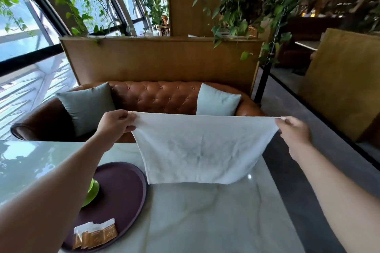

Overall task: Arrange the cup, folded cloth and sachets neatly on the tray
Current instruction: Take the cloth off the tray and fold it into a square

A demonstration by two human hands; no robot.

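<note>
Round dark tray (131, 195) sat at table's left with the green cup (93, 191) and a row of sachets (95, 234) on it; left hand (115, 123) pinched shut on one top corner of the white cloth (197, 150). Cloth hung spread in the air above the marble table (216, 222), right of the tray, not yet folded. Right hand (294, 133) pinched the other corner; best to keep the top edge taut and level and match corners squarely before folding.
</note>
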